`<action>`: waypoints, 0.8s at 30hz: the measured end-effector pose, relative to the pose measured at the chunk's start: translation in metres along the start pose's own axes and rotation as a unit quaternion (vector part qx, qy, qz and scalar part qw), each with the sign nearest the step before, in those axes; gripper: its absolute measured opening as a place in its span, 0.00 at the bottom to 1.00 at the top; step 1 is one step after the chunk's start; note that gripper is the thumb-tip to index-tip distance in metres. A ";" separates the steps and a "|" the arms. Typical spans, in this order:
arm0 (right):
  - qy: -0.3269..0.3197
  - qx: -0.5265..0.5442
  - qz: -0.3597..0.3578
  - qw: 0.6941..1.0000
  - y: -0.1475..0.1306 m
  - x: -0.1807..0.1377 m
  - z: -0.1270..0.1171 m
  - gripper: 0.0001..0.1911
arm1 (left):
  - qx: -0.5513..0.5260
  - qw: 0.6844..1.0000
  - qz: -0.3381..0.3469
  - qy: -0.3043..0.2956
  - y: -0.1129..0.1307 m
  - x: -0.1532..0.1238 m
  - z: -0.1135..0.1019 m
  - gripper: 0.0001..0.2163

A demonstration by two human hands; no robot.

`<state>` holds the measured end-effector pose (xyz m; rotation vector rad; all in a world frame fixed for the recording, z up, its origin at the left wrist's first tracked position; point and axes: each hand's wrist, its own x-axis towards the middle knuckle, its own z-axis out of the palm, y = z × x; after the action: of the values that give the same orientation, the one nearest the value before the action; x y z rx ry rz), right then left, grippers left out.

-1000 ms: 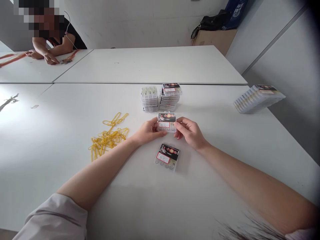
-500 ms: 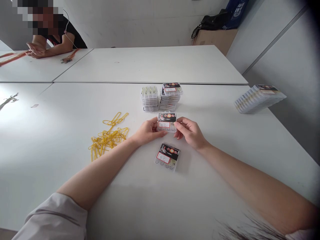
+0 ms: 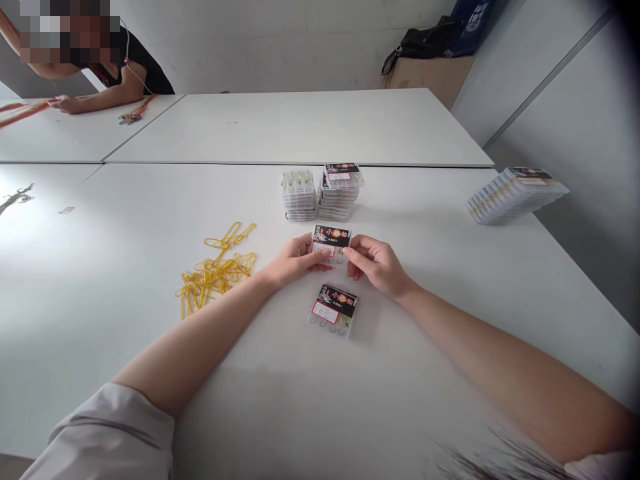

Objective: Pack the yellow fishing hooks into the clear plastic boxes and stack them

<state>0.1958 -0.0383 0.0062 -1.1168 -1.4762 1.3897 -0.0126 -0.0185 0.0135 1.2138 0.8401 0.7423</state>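
Between my two hands is a small clear plastic box of fish hooks [image 3: 332, 237] with a black label and a red-edged white sticker. My left hand [image 3: 295, 259] grips its left side, the thumb lying across the front. At its right edge my right hand [image 3: 376, 265] pinches it between thumb and fingers; those behind the box are partly hidden. Just nearer to me a second hook box [image 3: 333, 312] of the same kind lies flat on the white table [image 3: 270, 400]. Hooks show through its clear lower part.
Beyond my hands stand two stacks of hook boxes, a left stack [image 3: 299, 197] and a right stack [image 3: 341, 193]. A leaning row of boxes [image 3: 517, 195] is at the right. Yellow rubber bands [image 3: 217, 273] lie left. Across the table a person [image 3: 135, 80] handles orange strands [image 3: 25, 115].
My left thumb has moved up onto the front of the held box, which has tilted slightly. The person across has raised one arm. The box lying on the table stays put.
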 end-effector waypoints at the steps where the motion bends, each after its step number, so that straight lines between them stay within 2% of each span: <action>1: -0.011 -0.005 0.000 1.000 0.000 -0.001 0.000 0.19 | -0.003 1.000 -0.004 0.014 -0.001 0.000 0.000 0.21; 4: -0.033 -0.025 -0.004 0.999 -0.002 -0.003 0.001 0.19 | -0.004 0.999 -0.006 0.041 -0.003 0.002 0.001 0.20; 11: -0.025 -0.025 -0.008 0.999 0.000 -0.001 -0.001 0.19 | -0.088 0.996 -0.020 -0.002 0.000 0.000 0.000 0.19; 14: -0.018 -0.016 -0.012 1.000 0.000 0.000 -0.001 0.19 | -0.096 0.995 -0.019 0.001 0.001 -0.001 0.000 0.19; 18: 0.001 -0.006 -0.017 1.000 -0.002 0.000 0.000 0.21 | -0.083 0.996 0.003 0.031 0.000 -0.001 -0.002 0.21; 24: 0.028 0.010 -0.010 1.000 -0.002 -0.001 0.001 0.23 | -0.016 0.999 0.004 0.032 0.002 0.001 -0.005 0.22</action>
<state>0.1955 -0.0394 0.0077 -1.1172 -1.4274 1.3453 -0.0171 -0.0147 0.0149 1.1707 0.8736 0.8031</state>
